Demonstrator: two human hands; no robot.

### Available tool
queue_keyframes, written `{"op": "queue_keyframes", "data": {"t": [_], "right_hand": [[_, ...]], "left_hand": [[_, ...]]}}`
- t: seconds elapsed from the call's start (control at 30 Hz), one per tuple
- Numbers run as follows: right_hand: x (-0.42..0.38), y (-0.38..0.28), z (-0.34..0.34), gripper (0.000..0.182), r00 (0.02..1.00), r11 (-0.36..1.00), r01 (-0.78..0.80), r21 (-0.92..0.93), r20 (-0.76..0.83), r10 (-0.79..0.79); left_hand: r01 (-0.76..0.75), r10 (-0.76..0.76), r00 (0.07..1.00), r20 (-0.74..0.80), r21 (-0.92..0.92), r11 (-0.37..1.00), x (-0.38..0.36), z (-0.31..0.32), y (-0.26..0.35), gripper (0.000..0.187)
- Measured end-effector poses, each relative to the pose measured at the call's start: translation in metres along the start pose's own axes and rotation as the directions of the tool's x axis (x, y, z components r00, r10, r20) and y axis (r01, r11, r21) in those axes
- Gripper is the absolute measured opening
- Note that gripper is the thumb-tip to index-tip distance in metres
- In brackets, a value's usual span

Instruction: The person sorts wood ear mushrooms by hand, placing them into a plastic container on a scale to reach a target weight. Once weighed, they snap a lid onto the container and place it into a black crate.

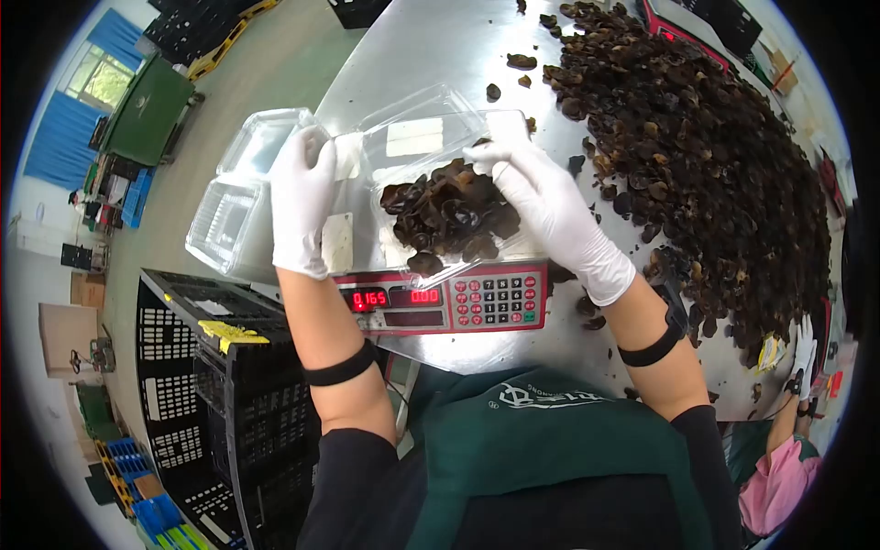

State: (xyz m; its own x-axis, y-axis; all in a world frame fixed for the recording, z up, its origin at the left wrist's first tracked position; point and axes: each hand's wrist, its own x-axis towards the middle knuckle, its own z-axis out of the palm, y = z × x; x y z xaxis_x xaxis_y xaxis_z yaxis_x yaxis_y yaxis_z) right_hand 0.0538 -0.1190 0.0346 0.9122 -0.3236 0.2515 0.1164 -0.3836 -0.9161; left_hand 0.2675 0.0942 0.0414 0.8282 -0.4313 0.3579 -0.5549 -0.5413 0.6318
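A clear plastic box (376, 197) with its lid raised rests on a red scale (449, 321), whose display reads 0.165. Dark brown wood-ear-like pieces (449, 215) lie heaped in the box. My left hand (304, 202), in a white glove, is at the box's left side, thumb and fingers bent near its edge; whether they grip anything is unclear. At the right side of the heap is my gloved right hand (550, 206), its fingers drawn together at the box's upper right; what they hold is hidden. Stacked empty clear boxes (234, 215) stand left of my left hand.
A large pile of the dark pieces (697, 156) covers the right of the metal table (403, 46). Black crates (266, 412) stand at the lower left. Another red scale (687, 37) is at the back. A co-worker (779, 486) is at the lower right.
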Motion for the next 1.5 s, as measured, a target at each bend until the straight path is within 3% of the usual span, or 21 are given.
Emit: {"op": "queue_keyframes", "data": {"t": [0.07, 0.1, 0.17, 0.23, 0.27, 0.37, 0.43, 0.53, 0.7, 0.83, 0.87, 0.9, 0.97, 1.07, 1.13, 1.17, 1.23, 1.33, 1.43, 1.5], "right_hand": [[-0.005, 0.011, 0.009, 0.034, 0.997, 0.997, 0.075, 0.025, 0.016, -0.076], [-0.009, 0.013, 0.007, 0.035, 1.0, 0.958, -0.002, 0.286, 0.015, -0.003], [-0.017, 0.0, -0.013, 0.029, 0.995, 0.931, 0.003, 0.365, -0.094, 0.034], [-0.026, 0.004, -0.037, 0.028, 0.979, 0.997, 0.079, -0.001, -0.188, -0.078], [-0.032, 0.002, -0.043, 0.023, 0.981, 0.999, 0.012, -0.047, -0.192, -0.02], [-0.049, -0.003, -0.04, 0.019, 0.988, 0.986, 0.011, -0.169, -0.148, -0.036], [-0.055, -0.003, -0.03, 0.02, 0.984, 0.975, 0.094, -0.201, -0.131, -0.122], [-0.061, -0.011, -0.019, 0.021, 0.961, 0.873, 0.247, -0.421, -0.012, -0.278], [-0.058, -0.025, 0.013, 0.028, 0.87, 0.755, 0.492, -0.434, 0.216, -0.443], [-0.05, -0.004, 0.034, 0.028, 0.878, 0.704, 0.476, -0.527, 0.247, -0.409], [-0.047, 0.001, 0.035, 0.028, 0.899, 0.717, 0.438, -0.543, 0.254, -0.357], [-0.044, 0.007, 0.037, 0.027, 0.865, 0.646, 0.492, -0.583, 0.247, -0.437], [-0.046, -0.005, 0.036, 0.035, 0.907, 0.645, 0.414, -0.642, 0.354, -0.229], [-0.056, 0.016, 0.037, 0.034, 0.865, 0.655, 0.485, -0.58, 0.208, -0.456], [-0.057, 0.014, 0.027, 0.034, 0.88, 0.72, 0.444, -0.534, 0.106, -0.464], [-0.057, 0.014, 0.022, 0.034, 0.887, 0.774, 0.412, -0.48, 0.018, -0.461], [-0.06, 0.02, 0.018, 0.026, 0.875, 0.796, 0.397, -0.457, -0.073, -0.479], [-0.058, 0.018, 0.02, 0.022, 0.872, 0.772, 0.447, -0.452, 0.029, -0.488], [-0.053, 0.012, 0.026, 0.023, 0.916, 0.726, 0.392, -0.565, 0.162, -0.368], [-0.052, 0.011, 0.03, 0.03, 0.922, 0.679, 0.376, -0.63, 0.185, -0.34]], "left_hand": [[-0.003, 0.004, 1.0, -0.026, 0.047, 0.999, 0.002, 0.002, 0.003, 0.04], [-0.019, 0.023, 0.999, -0.048, 0.084, 0.996, 0.002, 0.001, 0.006, 0.041], [0.009, -0.006, 0.998, -0.059, 0.04, 0.999, 0.0, -0.007, 0.012, 0.043], [-0.001, 0.004, 0.999, -0.044, 0.054, 0.999, 0.002, -0.015, 0.009, 0.044], [0.021, -0.019, 0.999, -0.042, 0.041, 0.999, 0.004, -0.017, 0.004, 0.045], [0.009, -0.008, 0.999, -0.045, 0.022, 1.0, 0.006, -0.019, 0.002, 0.045], [-0.017, 0.024, 0.997, -0.076, 0.095, 0.995, 0.005, -0.02, 0.004, 0.046], [0.001, 0.011, 0.996, -0.088, 0.131, 0.991, 0.003, -0.023, 0.007, 0.048], [0.128, -0.115, 0.991, -0.075, 0.193, 0.973, 0.007, -0.012, 0.014, 0.049], [0.126, -0.128, 0.992, -0.016, 0.339, 0.932, 0.016, 0.018, -0.002, 0.049], [0.207, -0.243, 0.969, 0.046, 0.389, 0.898, 0.018, 0.028, -0.015, 0.051], [0.268, -0.348, 0.931, 0.112, 0.439, 0.858, 0.024, 0.04, -0.018, 0.054], [0.279, -0.365, 0.926, 0.099, 0.471, 0.837, 0.017, 0.049, 0.003, 0.059], [0.212, -0.249, 0.965, 0.081, 0.316, 0.925, 0.017, 0.062, -0.016, 0.059], [0.103, -0.103, 0.988, -0.118, -0.007, 0.995, 0.01, 0.054, -0.01, 0.055], [0.103, -0.102, 0.987, -0.125, 0.004, 0.995, 0.007, 0.049, -0.007, 0.055], [-0.009, -0.018, 0.985, -0.17, -0.161, 0.987, -0.003, 0.039, 0.009, 0.051], [-0.067, 0.038, 0.989, -0.143, -0.2, 0.978, -0.018, 0.025, 0.031, 0.037], [-0.085, 0.062, 0.994, -0.091, -0.283, 0.955, -0.042, 0.012, 0.054, 0.029], [-0.225, 0.221, 0.974, -0.04, -0.19, 0.956, -0.069, 0.004, 0.072, 0.034]]}}
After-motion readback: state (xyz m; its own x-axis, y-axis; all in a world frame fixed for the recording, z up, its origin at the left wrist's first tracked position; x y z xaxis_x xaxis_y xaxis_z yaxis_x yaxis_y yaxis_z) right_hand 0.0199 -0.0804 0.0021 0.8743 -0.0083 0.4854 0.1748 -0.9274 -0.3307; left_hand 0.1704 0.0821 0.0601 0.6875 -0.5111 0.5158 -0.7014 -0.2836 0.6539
